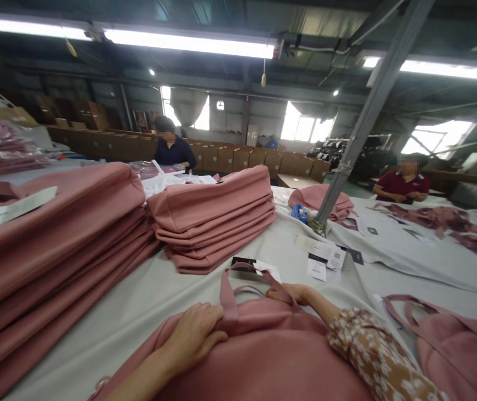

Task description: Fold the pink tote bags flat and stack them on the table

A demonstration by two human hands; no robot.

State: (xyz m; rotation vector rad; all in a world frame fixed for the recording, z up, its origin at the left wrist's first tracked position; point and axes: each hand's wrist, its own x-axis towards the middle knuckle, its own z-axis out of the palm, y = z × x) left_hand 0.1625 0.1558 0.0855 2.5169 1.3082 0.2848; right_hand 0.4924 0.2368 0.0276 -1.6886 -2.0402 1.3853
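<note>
A pink bag lies in front of me on the pale table cover, its looped handles standing up at the far side. My left hand is closed on the bag's top edge, by the left base of the near handle, with the thumb lying over the bag. Behind the near handle's right side, my right hand has its fingers curled at the bag's far edge; the bag and strap partly hide what they grip. Just beyond the handles lies a black and white tag.
Stacked pink bags stand at the left and ahead. More tags lie right of centre, near a slanted metal post. Another pink bag is at the right. Two people work across the table.
</note>
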